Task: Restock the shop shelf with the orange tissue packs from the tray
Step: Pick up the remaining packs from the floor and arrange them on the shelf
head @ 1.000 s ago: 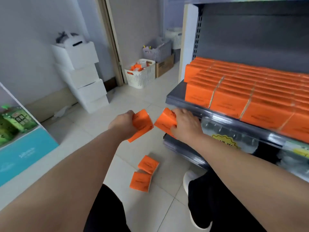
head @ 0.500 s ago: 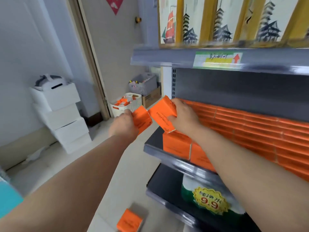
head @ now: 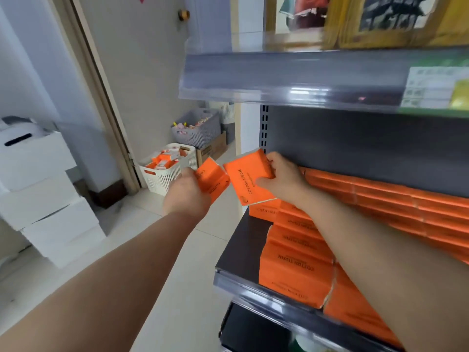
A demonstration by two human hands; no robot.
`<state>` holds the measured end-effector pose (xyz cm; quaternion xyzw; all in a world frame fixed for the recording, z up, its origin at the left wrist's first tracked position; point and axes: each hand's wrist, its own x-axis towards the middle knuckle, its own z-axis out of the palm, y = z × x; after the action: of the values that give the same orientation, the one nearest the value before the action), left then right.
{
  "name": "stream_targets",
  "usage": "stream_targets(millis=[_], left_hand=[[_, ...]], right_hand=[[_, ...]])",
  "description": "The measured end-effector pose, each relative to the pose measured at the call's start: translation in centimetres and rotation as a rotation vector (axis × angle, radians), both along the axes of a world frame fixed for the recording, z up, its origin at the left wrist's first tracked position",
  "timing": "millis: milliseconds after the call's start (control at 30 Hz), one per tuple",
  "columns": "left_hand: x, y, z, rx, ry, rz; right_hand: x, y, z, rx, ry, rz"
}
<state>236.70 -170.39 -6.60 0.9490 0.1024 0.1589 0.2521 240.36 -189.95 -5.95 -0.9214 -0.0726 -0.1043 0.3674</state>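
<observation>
Now that the grey metal shelf [head: 242, 250] is reached, 1 flat orange tissue pack [head: 247, 180] is gripped by right hand [head: 283, 179], another pack [head: 212, 180] by left hand [head: 187, 198]. Shelving looks next.

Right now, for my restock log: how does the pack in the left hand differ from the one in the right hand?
The left pack hangs beside the shelf, over the floor; the right pack is above the stocked packs. The left hand covers much of the left pack; the right hand leaves the right pack's printed face showing. Both are orange.
</observation>
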Motion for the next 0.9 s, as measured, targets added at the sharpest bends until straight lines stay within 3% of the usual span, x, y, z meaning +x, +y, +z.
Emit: stream_targets(millis=[233,467,900], left_hand=[[0.2,1.3,-2.5,-0.004,0.117,-0.001],[-2.1,1.8,-2.4,-0.007,0.109,0.038],[-2.2,0.1,-2.4,-0.07,0.079,-0.161]], right_hand=[[-0.8,0.0,-1.5,-0.32,-0.012,0.055],[-1.8,1.6,-2.2,-0.602,0.051,0.067],[-2.6,0.7,-1.9,-0.669,0.098,-0.179]])
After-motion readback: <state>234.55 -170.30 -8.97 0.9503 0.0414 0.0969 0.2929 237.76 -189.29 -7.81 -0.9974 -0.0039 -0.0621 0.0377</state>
